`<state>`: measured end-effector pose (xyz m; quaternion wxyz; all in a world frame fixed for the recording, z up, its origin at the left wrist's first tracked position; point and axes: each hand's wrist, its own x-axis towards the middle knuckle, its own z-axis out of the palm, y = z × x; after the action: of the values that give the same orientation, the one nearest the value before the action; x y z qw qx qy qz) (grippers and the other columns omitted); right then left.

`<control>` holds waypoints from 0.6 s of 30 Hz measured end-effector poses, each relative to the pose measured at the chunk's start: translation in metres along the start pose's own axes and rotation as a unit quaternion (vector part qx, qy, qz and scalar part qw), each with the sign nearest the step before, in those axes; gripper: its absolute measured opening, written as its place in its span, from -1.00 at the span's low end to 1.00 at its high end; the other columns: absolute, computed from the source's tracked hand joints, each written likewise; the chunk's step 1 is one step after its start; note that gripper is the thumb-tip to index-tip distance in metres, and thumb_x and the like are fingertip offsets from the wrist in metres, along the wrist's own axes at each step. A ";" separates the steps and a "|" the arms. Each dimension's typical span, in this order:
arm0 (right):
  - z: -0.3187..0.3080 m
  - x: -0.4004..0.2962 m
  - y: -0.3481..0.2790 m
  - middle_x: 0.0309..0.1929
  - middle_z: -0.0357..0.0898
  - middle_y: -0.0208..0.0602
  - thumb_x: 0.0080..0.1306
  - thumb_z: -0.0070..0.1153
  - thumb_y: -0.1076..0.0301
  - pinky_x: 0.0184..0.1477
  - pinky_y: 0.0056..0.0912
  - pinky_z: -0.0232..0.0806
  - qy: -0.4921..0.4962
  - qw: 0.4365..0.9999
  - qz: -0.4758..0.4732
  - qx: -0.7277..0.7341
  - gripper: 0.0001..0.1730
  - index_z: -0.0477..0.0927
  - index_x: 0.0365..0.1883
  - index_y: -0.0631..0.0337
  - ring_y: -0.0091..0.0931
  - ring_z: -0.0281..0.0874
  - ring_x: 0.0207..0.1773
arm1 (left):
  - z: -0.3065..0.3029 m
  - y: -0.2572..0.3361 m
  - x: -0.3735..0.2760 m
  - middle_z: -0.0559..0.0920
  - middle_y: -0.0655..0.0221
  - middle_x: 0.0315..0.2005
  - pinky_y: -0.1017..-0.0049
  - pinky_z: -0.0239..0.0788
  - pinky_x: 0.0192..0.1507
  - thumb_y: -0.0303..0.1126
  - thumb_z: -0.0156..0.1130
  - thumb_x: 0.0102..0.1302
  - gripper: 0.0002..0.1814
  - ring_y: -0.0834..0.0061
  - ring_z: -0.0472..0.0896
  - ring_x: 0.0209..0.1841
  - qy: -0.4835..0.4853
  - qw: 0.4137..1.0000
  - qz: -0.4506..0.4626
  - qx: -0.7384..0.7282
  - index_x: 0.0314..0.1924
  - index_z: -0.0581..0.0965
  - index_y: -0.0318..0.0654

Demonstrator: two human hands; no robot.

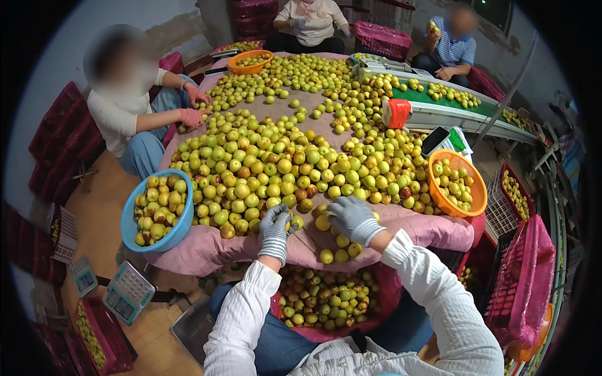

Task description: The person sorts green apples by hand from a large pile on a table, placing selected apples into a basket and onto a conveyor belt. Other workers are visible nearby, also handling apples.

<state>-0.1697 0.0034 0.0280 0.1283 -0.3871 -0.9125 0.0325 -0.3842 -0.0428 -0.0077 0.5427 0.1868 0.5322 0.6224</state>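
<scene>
Many yellow-green jujube fruits (284, 166), some with brown patches, lie heaped on a table covered with pink cloth (207, 242). My left hand (275, 230), in a grey knit glove with a striped cuff, is at the table's near edge with its fingers curled around a small fruit. My right hand (353, 220), gloved alike, reaches palm down over several fruits at the near edge; its fingertips are partly hidden, so its hold cannot be told. Below the edge, between my knees, a container lined with pink plastic (395, 291) holds many fruits.
A blue basket (188, 221) stands left and an orange basket (479, 188) right, both with fruit. A phone (435, 140) lies near a green conveyor belt (425, 96). Three people sit around the table. Crates (517, 282) and a scale (128, 292) flank me.
</scene>
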 end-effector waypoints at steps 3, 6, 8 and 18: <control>0.034 0.014 -0.024 -0.10 0.45 -0.21 0.16 0.04 0.29 -0.10 -0.13 0.37 -0.120 0.992 -0.007 0.026 -0.71 0.49 -0.13 0.11 -0.19 0.47 -0.09 | 0.004 0.002 -0.001 0.55 0.42 -0.27 0.47 0.55 -0.40 -0.52 0.13 0.23 -0.75 0.57 0.53 -0.36 0.007 1.000 0.000 -0.010 -0.06 0.49 -0.22; 0.049 0.021 -0.020 -0.16 0.50 -0.15 0.09 0.08 0.32 -0.09 -0.17 0.38 -0.104 0.991 -0.014 0.087 -0.67 0.53 -0.13 0.12 -0.20 0.48 -0.08 | 0.001 0.010 -0.004 0.56 0.41 -0.28 0.47 0.54 -0.43 -0.53 0.10 0.23 -0.77 0.55 0.53 -0.40 0.010 0.999 -0.005 -0.048 -0.08 0.49 -0.23; 0.042 0.027 -0.007 -0.23 0.57 -0.14 0.07 0.12 0.31 -0.11 -0.22 0.41 -0.107 0.967 0.049 0.225 -0.71 0.58 -0.21 0.15 -0.21 0.55 -0.16 | 0.001 0.017 -0.011 0.57 0.38 -0.31 0.49 0.53 -0.48 -0.53 0.09 0.24 -0.79 0.54 0.54 -0.42 0.013 0.997 -0.009 -0.079 -0.10 0.49 -0.25; 0.021 0.187 -0.042 0.10 0.38 -0.16 0.22 -0.02 0.37 0.07 -0.09 0.36 -0.100 0.987 0.119 -0.034 -0.58 0.41 0.09 0.04 -0.16 0.34 0.18 | -0.011 -0.006 -0.007 0.56 0.41 -0.24 0.42 0.55 -0.36 -0.46 0.10 0.29 -0.77 0.50 0.53 -0.23 -0.075 0.994 -0.080 0.021 -0.06 0.51 -0.27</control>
<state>-0.3291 0.1088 0.0535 0.0182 -0.4915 -0.8689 0.0552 -0.3877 -0.0550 -0.0140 0.6249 0.2012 0.5164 0.5498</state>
